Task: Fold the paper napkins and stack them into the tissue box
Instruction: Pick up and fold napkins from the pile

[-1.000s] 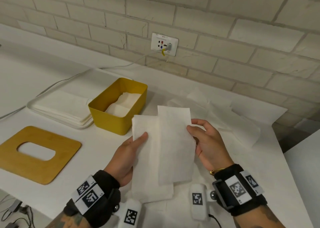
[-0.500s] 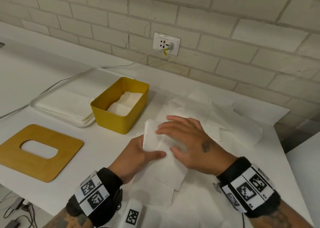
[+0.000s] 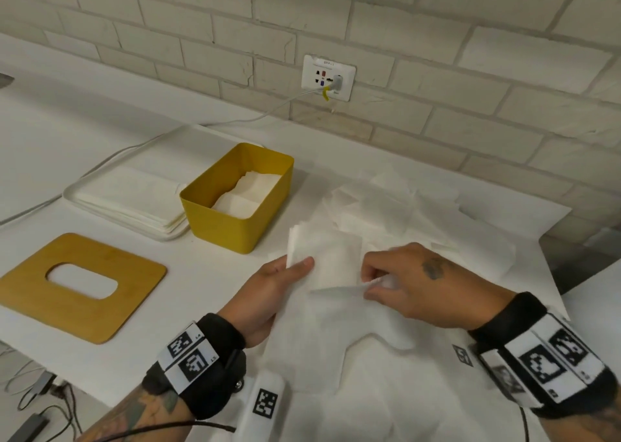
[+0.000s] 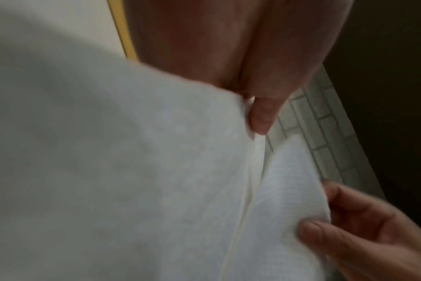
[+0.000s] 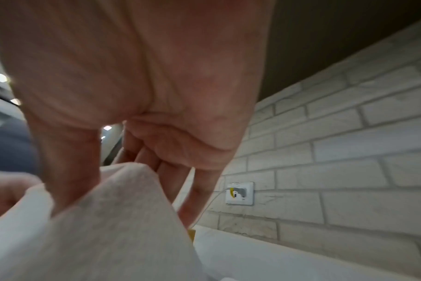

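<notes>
Both hands, left hand (image 3: 268,293) and right hand (image 3: 413,287), pinch napkin (image 3: 324,260) over white table (image 3: 201,283), brick wall (image 3: 470,72) behind.

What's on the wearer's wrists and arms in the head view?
Both hands are bare. The left hand and right hand each have a black wrist strap carrying white tags with black square fiducial markers. White marker-tagged modules sit under the wrists, with thin black cables. Tattoos show on both forearms and the right hand's back.
</notes>
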Available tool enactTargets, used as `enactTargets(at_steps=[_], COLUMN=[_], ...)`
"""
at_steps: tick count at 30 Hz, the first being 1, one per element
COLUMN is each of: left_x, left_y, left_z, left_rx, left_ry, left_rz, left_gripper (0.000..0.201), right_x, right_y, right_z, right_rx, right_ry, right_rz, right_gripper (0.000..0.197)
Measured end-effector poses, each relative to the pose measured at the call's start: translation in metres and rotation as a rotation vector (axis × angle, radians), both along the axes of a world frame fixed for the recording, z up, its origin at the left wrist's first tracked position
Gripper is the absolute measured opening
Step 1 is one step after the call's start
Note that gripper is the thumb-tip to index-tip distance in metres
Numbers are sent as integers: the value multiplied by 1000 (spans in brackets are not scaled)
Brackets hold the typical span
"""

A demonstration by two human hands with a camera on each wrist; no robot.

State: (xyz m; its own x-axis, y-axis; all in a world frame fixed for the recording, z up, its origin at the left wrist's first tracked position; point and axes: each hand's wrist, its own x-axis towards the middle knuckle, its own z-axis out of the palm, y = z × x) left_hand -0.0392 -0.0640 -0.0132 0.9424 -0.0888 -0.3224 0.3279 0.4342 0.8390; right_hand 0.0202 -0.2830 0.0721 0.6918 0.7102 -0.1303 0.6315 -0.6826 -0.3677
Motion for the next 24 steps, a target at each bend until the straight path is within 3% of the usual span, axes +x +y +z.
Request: enactTargets(at_steps=[4,6,9,16,21,24], left_x=[5,6,7,2,2,1], left_y=[5,5,0,-3,-4,-5], left_z=[5,11,16,19,17,17], left_rx=[-123,-173,-194,-172,-159,-140], left_ry=[-3,-12,-34,-61,-63,-60], left_rz=[121,144,132,80,73,69], left_gripper=[33,31,43,51,64,53], right_x=[-2,-3,-6,-14,-16,-17], right_y=[-9,-4,14,46,52,53], right_z=[9,8,-12,-57,-65,-67], right_rx=[487,782,1030,1072,1080,1081], right_ry=[280,465,674,752,698,696], right_rz=[-206,-268,-386,-672,-735,-748], right_gripper=[1,12,14,18,15,15])
